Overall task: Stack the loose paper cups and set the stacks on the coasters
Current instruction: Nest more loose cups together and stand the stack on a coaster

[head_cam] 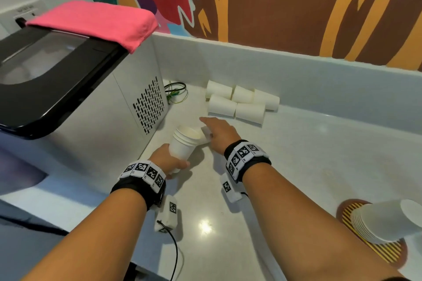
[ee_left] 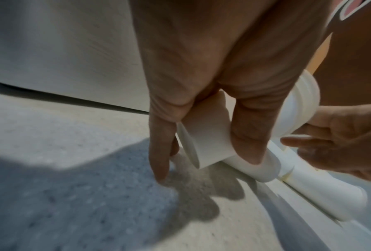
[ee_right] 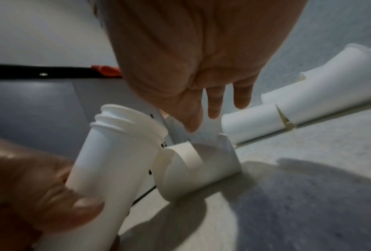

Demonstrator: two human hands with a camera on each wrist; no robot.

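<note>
The left hand (head_cam: 167, 160) is wrapped around the lower part of a short stack of nested white paper cups (head_cam: 183, 143), thumb across the front, holding it tilted with its open rims up and toward the ice maker; the left wrist view shows the fingers (ee_left: 248, 141) curled over the cup bottom, a detail the head view hides. The right hand (head_cam: 220, 131) reaches out with fingers straight and spread above a single white paper cup (ee_right: 198, 167) lying on its side on the pale speckled countertop (head_cam: 308, 155), right beside the stack's rim; the right wrist view shows the fingertips (ee_right: 192, 126) just over that cup, and whether they touch it cannot be told. Only the head view shows the wider layout: beyond the stack, against the counter's back wall, lie five loose white paper cups (head_cam: 239, 104) on their sides in a tight cluster. Left of the stack stands the white ice maker with a black lid (head_cam: 75, 89), a folded pink cloth (head_cam: 96, 21) resting on top. Far to the right of the stack, a taller stack of upside-down white cups (head_cam: 383, 221) sits on a round brown coaster with yellow stripes (head_cam: 386, 254). Both wrists carry black bands with square black-and-white marker tags (head_cam: 243, 151); no readable words appear.
</note>
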